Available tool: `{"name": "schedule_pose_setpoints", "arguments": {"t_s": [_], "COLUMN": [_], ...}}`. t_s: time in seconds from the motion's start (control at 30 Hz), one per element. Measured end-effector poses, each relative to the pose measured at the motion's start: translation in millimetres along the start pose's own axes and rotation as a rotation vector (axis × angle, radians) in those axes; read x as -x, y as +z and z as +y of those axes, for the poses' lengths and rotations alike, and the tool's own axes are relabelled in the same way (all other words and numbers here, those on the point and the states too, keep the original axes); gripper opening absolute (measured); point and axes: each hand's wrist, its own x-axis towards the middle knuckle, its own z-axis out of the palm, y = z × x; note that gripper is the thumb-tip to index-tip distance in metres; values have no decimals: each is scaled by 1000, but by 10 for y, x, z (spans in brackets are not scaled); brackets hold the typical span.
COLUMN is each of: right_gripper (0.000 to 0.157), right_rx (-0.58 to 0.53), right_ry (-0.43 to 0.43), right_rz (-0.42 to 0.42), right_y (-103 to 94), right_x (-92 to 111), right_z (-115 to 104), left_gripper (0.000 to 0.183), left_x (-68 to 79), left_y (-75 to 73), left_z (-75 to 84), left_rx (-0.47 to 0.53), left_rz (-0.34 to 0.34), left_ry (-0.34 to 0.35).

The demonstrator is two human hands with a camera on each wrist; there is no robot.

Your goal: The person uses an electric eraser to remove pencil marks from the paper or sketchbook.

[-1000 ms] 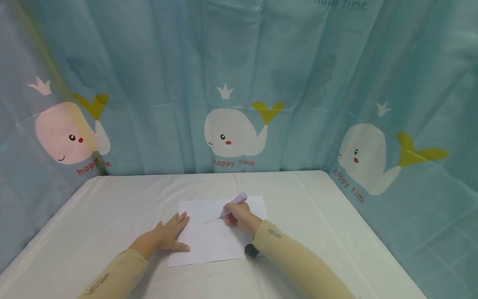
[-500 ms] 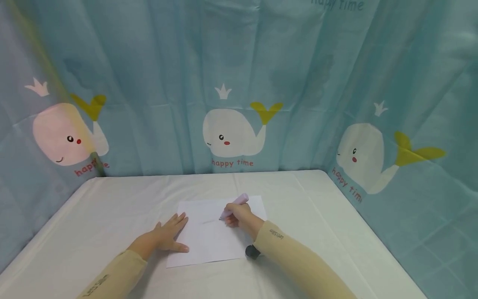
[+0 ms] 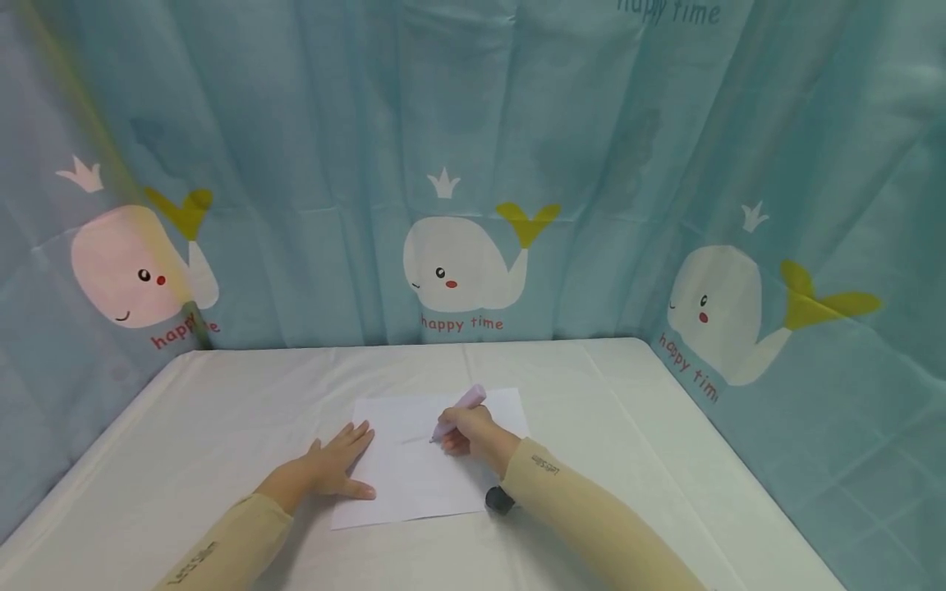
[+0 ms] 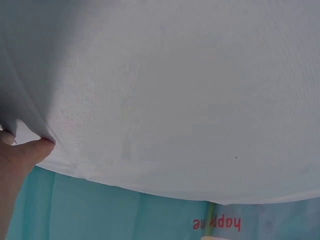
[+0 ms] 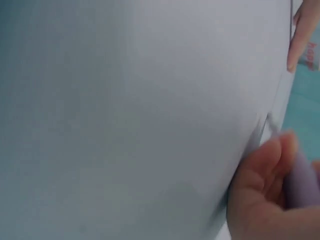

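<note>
A white sheet of paper (image 3: pixel 414 484) lies on the table, with a faint, short grey line near its middle. My left hand (image 3: pixel 328 468) rests on the sheet's left edge, its fingers spread; only a small part of that hand shows in the left wrist view. My right hand (image 3: pixel 473 431) pinches a thick lilac pen (image 3: pixel 470 397), tilted with its thin tip down at the paper, close to the line's right end. In the right wrist view the thumb and fingers close around the blurred pen (image 5: pixel 301 182).
A white cloth covers the table (image 3: pixel 628 427). Under my right wrist sits a dark round thing (image 3: pixel 498 499) at the sheet's lower right. Behind and to the sides hangs a blue curtain (image 3: pixel 318 205) printed with whales.
My right hand and the pen tip have shifted slightly down and left, toward me, in the last half second. The left hand stays in place on the sheet.
</note>
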Motion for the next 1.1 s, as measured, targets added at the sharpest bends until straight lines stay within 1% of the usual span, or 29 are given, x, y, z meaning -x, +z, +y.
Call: {"name": "schedule_pose_setpoints", "arguments": {"t_s": [0.27, 0.4, 0.5, 0.77, 0.93, 1.03, 1.1], "right_gripper": [12, 8, 8, 13, 13, 12, 13], "right_rx": [-70, -51, -37, -21, 1, 26, 19], "right_ry": [43, 26, 13, 1, -15, -10, -6], "right_rz": [-58, -42, -38, -8, -12, -36, -45], "right_y": [-68, -75, -46, 6, 19, 28, 29], "right_x": [-26, -31, -33, -50, -24, -10, -7], "right_z": [-9, -29, -26, -1, -2, 0, 1], "left_gripper": [105, 106, 106, 105, 106, 106, 106], "left_x": [-51, -64, -53, -10, -13, -5, 6], "left_y": [33, 38, 39, 21, 20, 20, 21], "left_z": [9, 0, -22, -10, -12, -13, -16], "left_rx": [-2, -7, -12, -10, -12, -6, -1], "left_rz": [-3, 2, 6, 13, 14, 12, 14], "left_ry": [18, 13, 6, 7, 6, 4, 4]}}
